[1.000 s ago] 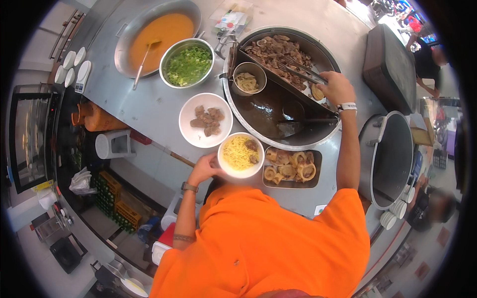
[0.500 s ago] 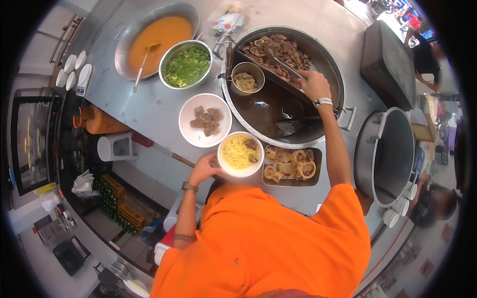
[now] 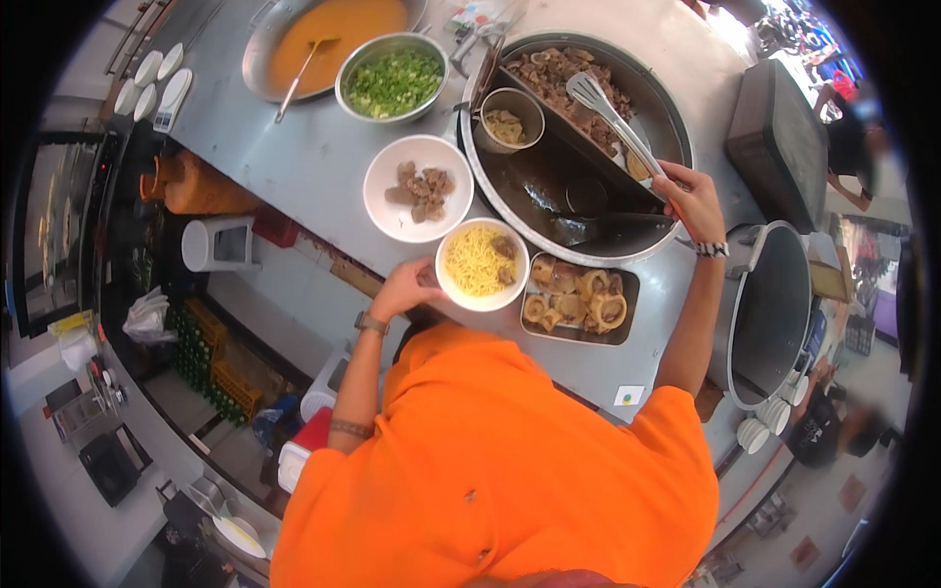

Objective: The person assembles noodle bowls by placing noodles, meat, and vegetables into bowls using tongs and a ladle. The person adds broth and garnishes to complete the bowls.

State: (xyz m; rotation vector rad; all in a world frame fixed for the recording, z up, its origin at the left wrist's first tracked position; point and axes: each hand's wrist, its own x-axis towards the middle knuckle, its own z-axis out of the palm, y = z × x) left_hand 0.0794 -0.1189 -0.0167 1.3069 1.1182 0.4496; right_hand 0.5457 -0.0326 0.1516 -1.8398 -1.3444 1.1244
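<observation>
- The left hand (image 3: pixel 404 290) holds a white bowl of yellow noodles (image 3: pixel 482 265) by its rim, with the fingers closed on the near-left edge. The bowl sits at the front edge of the metal counter (image 3: pixel 294 157).
- A few brown pieces lie on top of the noodles, on the right side of the bowl.
- The right hand (image 3: pixel 691 199) is closed around the handle of a long slotted ladle (image 3: pixel 613 116). The flat head of the ladle is over the meat in the far half of the big round pot (image 3: pixel 578 147).
- A divider splits this pot in two parts: the far part has brown meat pieces, the near part has dark broth with another ladle (image 3: pixel 588 227) resting in it.
- A small metal cup (image 3: pixel 510 116) with pale pieces stands at the left inner edge of the pot.
- Just to the right of the noodle bowl, touching or almost touching it, is a rectangular metal tray (image 3: pixel 578 302) with round slices of bone.
- Behind the noodle bowl is a white plate (image 3: pixel 418 188) with some brown meat chunks.
- Further back are a metal bowl of chopped green onion (image 3: pixel 392 80) and a wide pan of orange soup (image 3: pixel 333 34) with a spoon in it.
- To the right of the person, below the counter, stands a large grey container (image 3: pixel 769 314).
- The person wears an orange shirt (image 3: pixel 510 470), a watch on the left wrist and a beaded band on the right wrist.
</observation>
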